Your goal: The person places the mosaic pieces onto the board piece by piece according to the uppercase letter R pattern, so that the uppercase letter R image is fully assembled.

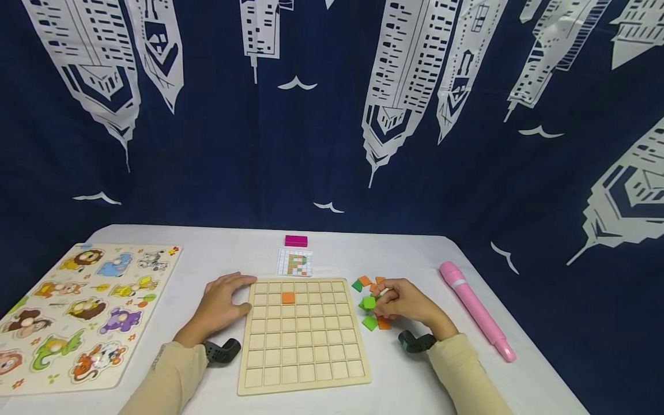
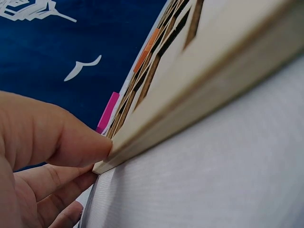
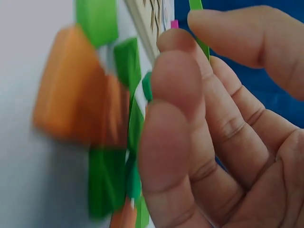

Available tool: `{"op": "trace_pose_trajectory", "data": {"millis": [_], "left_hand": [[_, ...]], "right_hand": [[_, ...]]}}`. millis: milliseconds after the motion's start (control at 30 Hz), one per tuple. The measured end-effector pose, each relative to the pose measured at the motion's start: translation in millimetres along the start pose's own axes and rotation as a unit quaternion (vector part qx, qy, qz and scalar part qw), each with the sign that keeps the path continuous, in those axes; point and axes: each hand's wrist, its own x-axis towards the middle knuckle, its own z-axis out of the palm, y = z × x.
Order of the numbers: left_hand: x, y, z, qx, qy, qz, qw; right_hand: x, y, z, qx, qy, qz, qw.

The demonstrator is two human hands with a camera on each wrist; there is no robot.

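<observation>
A square wooden grid board [image 1: 306,340] lies on the table with one orange tile [image 1: 287,298] in its upper part. My left hand [image 1: 220,302] rests against the board's left side; the thumb [image 2: 80,142] touches the edge and the other fingers reach the far corner. Right of the board, my right hand [image 1: 407,302] pinches a thin light green tile [image 3: 201,33] between thumb and fingertips. Below and around those fingertips lies a loose pile of tiles, among them an orange tile [image 3: 71,90] and a dark green tile [image 1: 357,285].
Behind the board lie a pattern card [image 1: 294,262] with a letter R and a magenta block [image 1: 296,241]. An animal puzzle board [image 1: 93,311] takes up the table's left side. A pink stick-shaped object [image 1: 477,311] lies at the right, and a dark blue curtain [image 1: 223,161] hangs behind.
</observation>
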Motion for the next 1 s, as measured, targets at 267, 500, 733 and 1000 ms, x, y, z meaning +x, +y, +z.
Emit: {"op": "trace_pose_trajectory", "data": {"millis": [267, 500, 733, 1000], "left_hand": [[0.9, 0.7, 0.4, -0.003, -0.004, -0.004, 1.0], [1.1, 1.3, 0.2, -0.001, -0.005, -0.01, 0.9999], [0.8, 2.8, -0.2, -0.003, -0.007, -0.011, 0.9999], [-0.3, 4.6, -2.4, -0.003, -0.003, -0.006, 1.0]], "right_hand": [[24.5, -13, 18, -0.01, -0.002, -0.005, 0.9999], [44.8, -25, 35, -0.009, -0.014, -0.005, 0.9998], [59.7, -39, 50, -0.004, -0.031, -0.004, 0.9995], [76.4, -50, 66, -0.012, -0.024, 0.012, 0.9996]]}}
